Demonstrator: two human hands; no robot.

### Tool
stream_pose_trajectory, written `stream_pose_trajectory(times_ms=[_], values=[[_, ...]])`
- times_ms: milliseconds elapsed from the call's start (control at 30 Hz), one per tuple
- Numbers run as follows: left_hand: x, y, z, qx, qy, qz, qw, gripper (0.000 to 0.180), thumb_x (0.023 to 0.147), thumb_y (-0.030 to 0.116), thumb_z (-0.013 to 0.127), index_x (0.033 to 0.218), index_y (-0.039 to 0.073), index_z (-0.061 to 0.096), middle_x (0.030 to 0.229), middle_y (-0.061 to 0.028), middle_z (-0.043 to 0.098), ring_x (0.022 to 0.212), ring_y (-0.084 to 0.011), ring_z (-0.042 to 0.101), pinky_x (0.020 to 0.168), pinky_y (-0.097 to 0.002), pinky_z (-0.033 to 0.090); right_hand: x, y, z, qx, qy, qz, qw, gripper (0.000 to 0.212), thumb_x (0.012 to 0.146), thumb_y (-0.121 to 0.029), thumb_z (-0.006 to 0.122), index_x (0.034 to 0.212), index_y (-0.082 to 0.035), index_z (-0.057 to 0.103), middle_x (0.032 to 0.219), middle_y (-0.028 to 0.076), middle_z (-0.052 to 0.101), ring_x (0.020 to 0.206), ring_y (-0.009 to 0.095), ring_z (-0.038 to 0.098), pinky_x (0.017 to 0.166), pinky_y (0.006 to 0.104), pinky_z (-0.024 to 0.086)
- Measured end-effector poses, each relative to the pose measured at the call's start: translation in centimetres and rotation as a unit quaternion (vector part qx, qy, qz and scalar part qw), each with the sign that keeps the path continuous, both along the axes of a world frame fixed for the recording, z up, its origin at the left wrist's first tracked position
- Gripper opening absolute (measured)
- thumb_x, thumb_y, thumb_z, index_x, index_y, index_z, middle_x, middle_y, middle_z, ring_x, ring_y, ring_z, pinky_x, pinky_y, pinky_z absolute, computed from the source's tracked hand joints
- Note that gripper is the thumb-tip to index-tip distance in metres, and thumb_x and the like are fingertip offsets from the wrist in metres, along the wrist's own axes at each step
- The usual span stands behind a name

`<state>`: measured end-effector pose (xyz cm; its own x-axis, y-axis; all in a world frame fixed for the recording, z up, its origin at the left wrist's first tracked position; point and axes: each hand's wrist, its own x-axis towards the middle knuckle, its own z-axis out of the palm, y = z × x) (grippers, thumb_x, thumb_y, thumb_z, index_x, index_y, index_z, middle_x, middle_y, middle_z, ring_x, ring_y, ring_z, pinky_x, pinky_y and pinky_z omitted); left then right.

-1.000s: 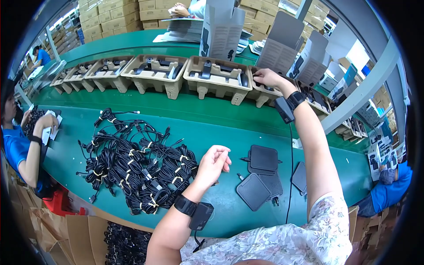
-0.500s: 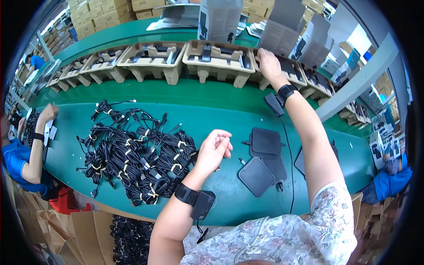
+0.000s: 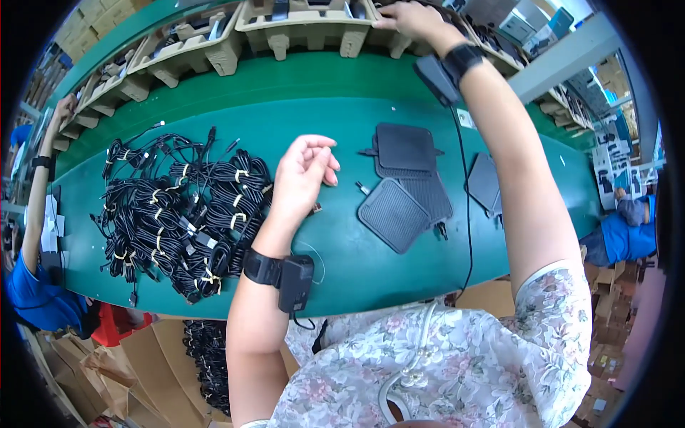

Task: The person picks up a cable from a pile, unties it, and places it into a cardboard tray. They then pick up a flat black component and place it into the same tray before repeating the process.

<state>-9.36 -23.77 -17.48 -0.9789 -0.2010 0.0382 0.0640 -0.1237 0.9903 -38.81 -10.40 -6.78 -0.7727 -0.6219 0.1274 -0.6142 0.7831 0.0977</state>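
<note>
My left hand (image 3: pixel 307 170) hovers over the green tabletop, between the cable pile and the dark square pads. Its fingers are curled loosely, thumb against them, with nothing visible inside. At the top of the view my right hand (image 3: pixel 412 20) reaches to a brown moulded-pulp tray (image 3: pixel 399 44); its fingers close over the rim at the tray's left end, partly hidden. Bundled black cables (image 3: pixel 178 207) with pale ties lie heaped to the left. Several flat dark pads (image 3: pixel 394 215) with short plugs overlap right of my left hand. Another pad (image 3: pixel 484 187) lies partly behind my right forearm.
More pulp trays (image 3: pixel 182 53) holding dark parts line the raised far ledge. A black box (image 3: pixel 437 80) is strapped at my right wrist, its cable (image 3: pixel 467 207) running down the table. Co-workers in blue (image 3: pixel 50 303) are at both sides. A grey post (image 3: pixel 564 60) slants at right.
The view has tilted down, so the table and trays sit higher in the picture. My right hand has shifted slightly left along the trays. My left hand keeps its curled pose.
</note>
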Motion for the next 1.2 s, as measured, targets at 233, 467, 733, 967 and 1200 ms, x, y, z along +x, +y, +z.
stream_pose_trajectory(times_ms=[233, 467, 733, 967, 1200], values=[[-0.1, 0.2, -0.3, -0.054, -0.003, -0.015, 0.998, 0.015, 0.090, 0.009, 0.052, 0.101, 0.000, 0.052, 0.077, -0.0043, 0.057, 0.060, -0.0074, 0.053, 0.056, -0.0212, 0.046, 2.8, 2.2, -4.9, 0.014, 0.424, 0.001, 0.906, 0.064, 0.079, -0.041, 0.061, 0.134, -0.018, 0.039, 0.124, 0.011, 0.052, 0.115, 0.025, 0.048, 0.097, 0.0395, 0.036], [1.7, 3.4, -0.1, -0.476, 0.183, -0.015, 0.860, 0.047, 0.067, 0.034, 0.075, 0.101, 0.005, 0.057, 0.104, -0.0119, 0.053, 0.102, -0.0300, 0.048, 0.088, -0.0376, 0.042, 22.2, 9.3, -5.1, 0.026, -0.057, 0.106, 0.992, 0.062, 0.066, -0.054, 0.065, 0.098, -0.002, 0.056, 0.083, 0.013, 0.059, 0.080, 0.031, 0.059, 0.066, 0.0410, 0.046], [3.0, 4.2, 0.7, -0.524, 0.167, -0.108, 0.828, 0.041, 0.065, 0.025, 0.077, 0.096, 0.006, 0.057, 0.082, -0.0060, 0.054, 0.081, -0.0244, 0.048, 0.074, -0.0356, 0.041, 28.6, 12.5, -8.7, -0.119, -0.133, 0.210, 0.961, 0.082, 0.053, -0.043, 0.079, 0.113, 0.002, 0.047, 0.091, 0.015, 0.051, 0.089, 0.032, 0.051, 0.079, 0.0390, 0.042], [2.3, 3.5, 1.9, -0.333, 0.035, -0.019, 0.942, 0.032, 0.072, 0.011, 0.073, 0.077, 0.004, 0.043, 0.062, -0.0019, 0.040, 0.055, -0.0105, 0.039, 0.050, -0.0266, 0.035, 23.4, 10.3, -7.9, -0.321, -0.282, 0.206, 0.880, 0.026, 0.078, -0.012, 0.066, 0.099, -0.003, 0.053, 0.094, 0.007, 0.057, 0.089, 0.017, 0.056, 0.077, 0.0301, 0.046], [0.8, 1.9, 0.3, 0.010, 0.075, 0.113, 0.991, 0.018, 0.082, 0.008, 0.065, 0.086, 0.004, 0.048, 0.072, -0.0004, 0.053, 0.061, -0.0061, 0.051, 0.052, -0.0194, 0.041, 17.8, 3.6, -5.9, -0.539, -0.495, 0.123, 0.671, 0.017, 0.084, -0.004, 0.060, 0.101, -0.003, 0.055, 0.093, 0.001, 0.062, 0.084, 0.008, 0.057, 0.078, 0.0229, 0.046]])
